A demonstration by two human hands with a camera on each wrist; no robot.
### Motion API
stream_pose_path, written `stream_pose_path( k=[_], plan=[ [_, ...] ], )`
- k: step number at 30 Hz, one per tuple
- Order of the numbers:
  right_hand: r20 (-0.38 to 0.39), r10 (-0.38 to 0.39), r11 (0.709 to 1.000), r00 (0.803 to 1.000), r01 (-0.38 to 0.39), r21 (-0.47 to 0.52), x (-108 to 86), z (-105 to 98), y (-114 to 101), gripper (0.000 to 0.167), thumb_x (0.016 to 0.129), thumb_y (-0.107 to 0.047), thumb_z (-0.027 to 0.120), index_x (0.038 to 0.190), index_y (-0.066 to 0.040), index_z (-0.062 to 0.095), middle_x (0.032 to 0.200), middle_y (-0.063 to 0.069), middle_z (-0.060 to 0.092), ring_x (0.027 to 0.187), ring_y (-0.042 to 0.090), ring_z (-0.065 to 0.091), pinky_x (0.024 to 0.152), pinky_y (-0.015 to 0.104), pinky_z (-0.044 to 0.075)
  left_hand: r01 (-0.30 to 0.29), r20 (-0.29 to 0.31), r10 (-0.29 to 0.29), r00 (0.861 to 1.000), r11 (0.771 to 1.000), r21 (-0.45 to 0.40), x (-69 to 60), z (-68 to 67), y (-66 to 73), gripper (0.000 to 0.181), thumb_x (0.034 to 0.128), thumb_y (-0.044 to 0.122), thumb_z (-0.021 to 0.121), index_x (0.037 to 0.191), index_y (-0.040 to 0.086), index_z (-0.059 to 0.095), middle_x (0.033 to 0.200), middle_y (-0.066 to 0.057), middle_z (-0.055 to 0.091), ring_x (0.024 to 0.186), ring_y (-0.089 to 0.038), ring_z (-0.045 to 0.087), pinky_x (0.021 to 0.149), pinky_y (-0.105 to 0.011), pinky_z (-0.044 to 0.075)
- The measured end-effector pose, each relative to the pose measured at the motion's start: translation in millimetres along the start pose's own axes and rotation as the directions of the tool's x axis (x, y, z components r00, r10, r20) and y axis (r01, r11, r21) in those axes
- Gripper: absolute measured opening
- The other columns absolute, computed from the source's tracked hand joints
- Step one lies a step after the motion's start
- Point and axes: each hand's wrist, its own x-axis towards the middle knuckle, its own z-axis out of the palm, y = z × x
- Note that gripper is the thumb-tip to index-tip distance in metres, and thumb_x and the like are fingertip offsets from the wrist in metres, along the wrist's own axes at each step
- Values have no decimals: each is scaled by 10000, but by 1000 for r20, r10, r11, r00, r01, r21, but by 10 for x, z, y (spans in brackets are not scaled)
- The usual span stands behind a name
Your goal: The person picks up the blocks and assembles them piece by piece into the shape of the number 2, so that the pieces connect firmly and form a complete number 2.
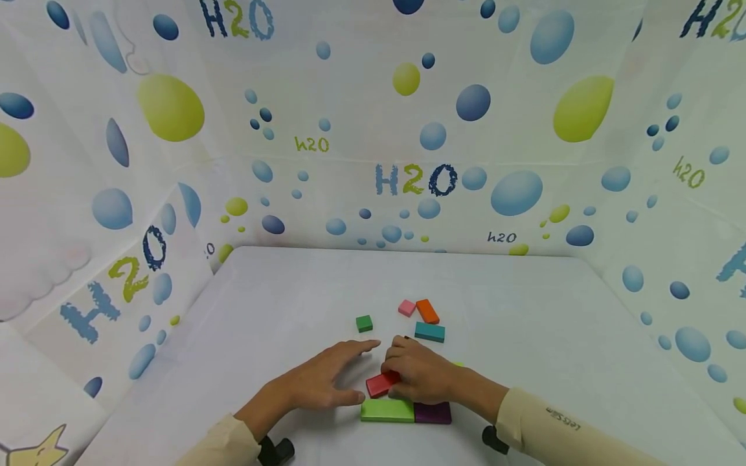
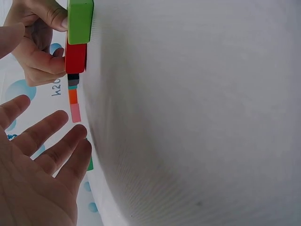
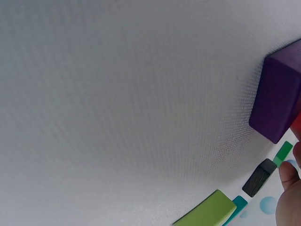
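Note:
My right hand holds a red block between thumb and fingers, just behind a long light green block. A dark purple block lies end to end with the green one. To the left, my left hand hovers with fingers spread and nothing in its grasp; its thumb points at the green block's left end. In the left wrist view the red block looks low against the table, close to the light green block. The right hand hides part of the red block.
Beyond the hands lie a green block, a pink block, an orange block and a teal block. A black block and a yellow-green block show in the right wrist view. Patterned cloth surrounds the white table.

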Motion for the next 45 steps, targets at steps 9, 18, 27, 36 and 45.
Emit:
stream_pose_path(
  k=[9,18,27,36,45],
  plan=[
    [-8,8,1000,1000,-8,6,-42,9,13,319,901,-345,776,1158,-162,731,1055,-104,672,1026,63,455,847,167,438,4,10,-4,1000,1000,-7,-6,38,-4,795,886,468,652,1591,318,317,1590,96,369,1454,-208,354,1147,-641,305],
    [-21,22,999,1000,-22,24,-79,20,36,368,893,-361,776,1192,-157,707,1090,-110,661,1085,72,458,921,214,452,13,25,-13,1000,1000,1,12,73,8,803,874,465,670,1586,334,323,1578,93,385,1452,-217,359,1143,-644,312],
    [-55,58,993,997,-52,102,-164,-8,70,378,892,-349,775,1207,-159,688,1157,-95,661,1108,75,455,949,238,465,-18,39,16,999,999,41,11,75,38,903,806,406,780,1582,346,321,1564,124,389,1438,-178,374,1143,-588,353],
    [-59,72,991,996,-65,114,-198,-24,100,382,896,-344,767,1217,-156,680,1166,-92,651,1136,84,451,967,261,468,-41,44,37,998,997,73,38,64,31,928,800,377,807,1584,347,311,1558,122,395,1431,-187,384,1126,-588,378],
    [-125,84,996,989,-78,49,-237,-15,224,361,918,-344,728,1210,-137,680,1136,-60,659,1089,94,475,933,290,488,-50,43,48,998,997,66,45,85,30,906,812,364,800,1579,359,319,1547,131,407,1426,-173,391,1128,-569,383]
  ],
)
